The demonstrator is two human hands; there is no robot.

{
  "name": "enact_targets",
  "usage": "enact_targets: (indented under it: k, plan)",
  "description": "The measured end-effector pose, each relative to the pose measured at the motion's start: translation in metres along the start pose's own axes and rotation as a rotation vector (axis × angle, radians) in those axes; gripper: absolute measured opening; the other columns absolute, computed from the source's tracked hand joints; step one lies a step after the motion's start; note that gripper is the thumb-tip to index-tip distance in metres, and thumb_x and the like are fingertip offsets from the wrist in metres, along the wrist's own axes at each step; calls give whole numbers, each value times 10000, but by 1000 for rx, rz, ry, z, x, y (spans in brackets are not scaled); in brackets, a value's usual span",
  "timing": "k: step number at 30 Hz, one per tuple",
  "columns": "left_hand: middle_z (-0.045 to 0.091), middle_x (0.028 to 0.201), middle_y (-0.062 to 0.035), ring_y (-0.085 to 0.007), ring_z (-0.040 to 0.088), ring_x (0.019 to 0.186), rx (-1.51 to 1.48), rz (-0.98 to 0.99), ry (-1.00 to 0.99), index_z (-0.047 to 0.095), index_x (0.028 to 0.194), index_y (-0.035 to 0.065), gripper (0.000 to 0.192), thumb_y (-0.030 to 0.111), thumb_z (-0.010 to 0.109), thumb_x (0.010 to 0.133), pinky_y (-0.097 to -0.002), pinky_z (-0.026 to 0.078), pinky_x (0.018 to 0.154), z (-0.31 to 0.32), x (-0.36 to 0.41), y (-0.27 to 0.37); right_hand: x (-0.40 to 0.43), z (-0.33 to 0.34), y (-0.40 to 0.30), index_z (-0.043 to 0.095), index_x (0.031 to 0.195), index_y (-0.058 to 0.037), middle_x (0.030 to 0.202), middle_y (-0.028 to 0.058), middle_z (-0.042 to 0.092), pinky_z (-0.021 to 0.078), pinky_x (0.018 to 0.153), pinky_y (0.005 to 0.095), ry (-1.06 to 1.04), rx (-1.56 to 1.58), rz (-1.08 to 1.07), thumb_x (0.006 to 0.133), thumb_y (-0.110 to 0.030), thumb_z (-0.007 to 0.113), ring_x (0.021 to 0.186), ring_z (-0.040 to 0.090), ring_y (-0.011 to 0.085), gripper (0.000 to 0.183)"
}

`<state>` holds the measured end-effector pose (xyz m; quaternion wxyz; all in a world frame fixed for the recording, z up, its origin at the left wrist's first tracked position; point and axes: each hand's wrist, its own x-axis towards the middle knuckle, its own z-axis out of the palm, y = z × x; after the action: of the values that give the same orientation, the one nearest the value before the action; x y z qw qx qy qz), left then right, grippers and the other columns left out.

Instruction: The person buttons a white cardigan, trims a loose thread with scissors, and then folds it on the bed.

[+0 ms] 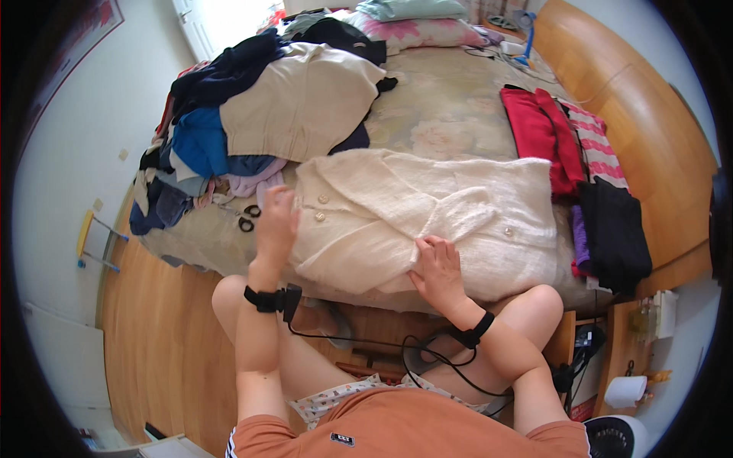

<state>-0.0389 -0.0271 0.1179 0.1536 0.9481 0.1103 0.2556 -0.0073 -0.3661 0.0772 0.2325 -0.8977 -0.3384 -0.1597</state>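
A cream knitted cardigan point(355, 183) with round buttons lies on the near part of the bed, one sleeve folded across its front. My right hand point(438, 272) rests at the cardigan's middle near the crossed fabric, its fingertips pinching an edge there. My left hand point(278, 220) is at the cardigan's left edge, fingers bent and somewhat blurred; whether it touches the knit cannot be told. Just left of that hand, scissors with black handles point(247, 218) lie on the bed.
Left on the bed is a heap of clothes with a beige garment point(303, 97) on top. Folded red point(541, 137) and black garments point(615, 235) lie along the right side. Pillows point(418, 31) are at the far end. A black cable point(355, 342) runs between my wrist straps.
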Motion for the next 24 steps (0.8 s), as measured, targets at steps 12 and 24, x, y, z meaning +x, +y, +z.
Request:
enact_targets:
  k: [12,24]
  plan:
    - [492,1405,-111,-270,446,1317,-63,715,-236,506,1330,14,552,169,688,832,-434,348,1119,75,-10,91,-18,-56,121,609,1055,-27,782,14,553,422,517,223,312,821,863,907,-89,501,591,527,93,193]
    - [421,1467,-127,-272,370,1381,-130,705,-341,425,1413,38,621,244,660,876,-467,289,1150,88,-15,123,8,-42,80,554,1285,-43,1360,151,517,306,1122,465,194,-43,76,910,-157,581,1311,439,310,393]
